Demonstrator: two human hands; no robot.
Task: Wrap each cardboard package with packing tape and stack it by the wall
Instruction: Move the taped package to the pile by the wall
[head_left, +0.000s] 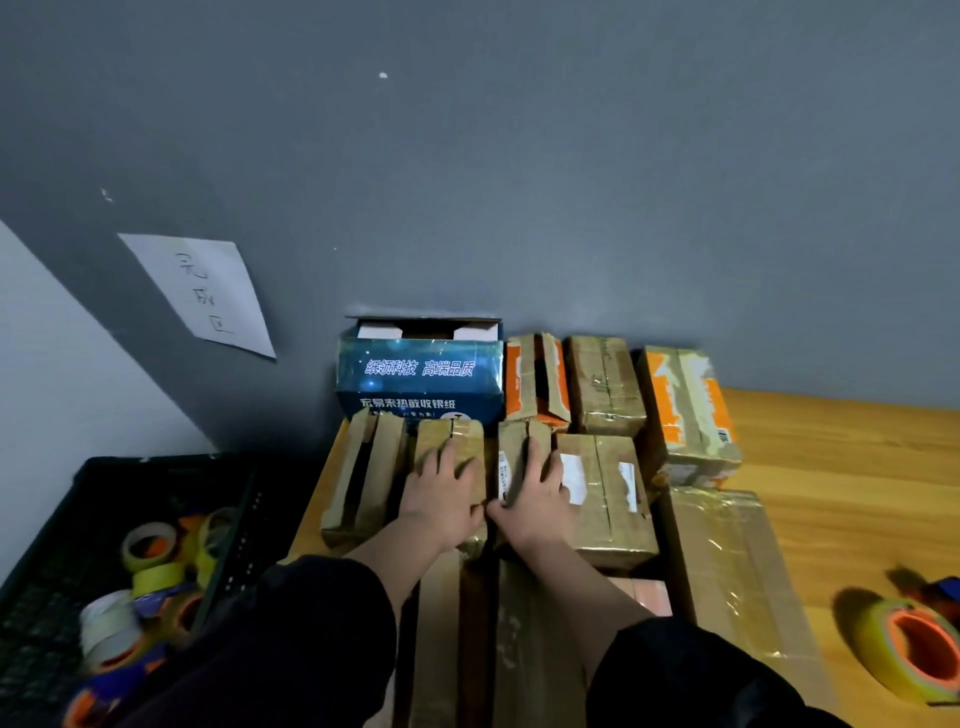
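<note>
Several taped cardboard packages stand packed together against the grey wall (571, 182). My left hand (441, 493) lies flat, fingers spread, on top of a small brown package (470, 441). My right hand (535, 493) lies flat on the neighbouring narrow brown package (511, 441) with a white label. Both thumbs meet at the gap between the two packages. A wider brown package (602, 493) sits just right of my right hand. A roll of packing tape (909, 654) with an orange core lies on the wooden table (831, 467) at the right.
A blue printed box (421, 379) and orange-and-brown packages (691, 410) stand in the back row by the wall. A long tape-wrapped box (737, 582) lies at the right. A black crate (104, 545) with several tape rolls sits at the left. A paper sign (200, 293) hangs on the wall.
</note>
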